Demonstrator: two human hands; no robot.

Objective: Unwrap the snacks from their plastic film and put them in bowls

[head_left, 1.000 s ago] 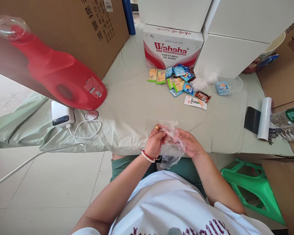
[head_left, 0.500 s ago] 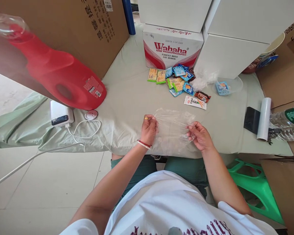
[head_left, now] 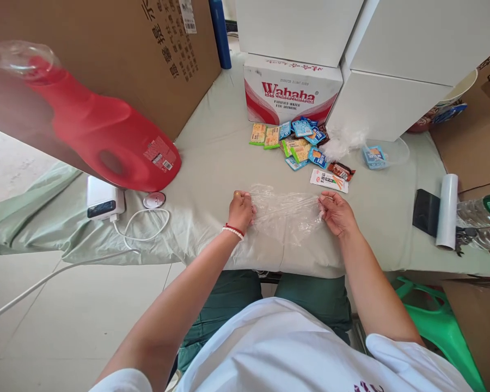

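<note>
A clear plastic bag [head_left: 288, 218] lies stretched flat on the pale green cloth [head_left: 212, 163] near its front edge. My left hand [head_left: 240, 209] pinches the bag's left edge, fingers closed, a bead bracelet on the wrist. My right hand [head_left: 337, 212] pinches the bag's right edge. Beyond the bag lies a heap of small snack packets [head_left: 296, 141], blue, yellow-green and brown, with a white packet [head_left: 329, 181] nearest to my right hand.
A big red jug [head_left: 98, 136] lies at the left beside a white power bank [head_left: 104, 198] with a cable. A Wahaha carton [head_left: 289, 92], white boxes and a large cardboard box stand behind. At right: a film roll [head_left: 449, 209], black phone [head_left: 424, 209], water bottles, green stool [head_left: 441, 321].
The crumpled bag, held up between both hands over my lap, has been pulled apart, carried forward and laid flat on the cloth. My hands have moved apart to its two edges.
</note>
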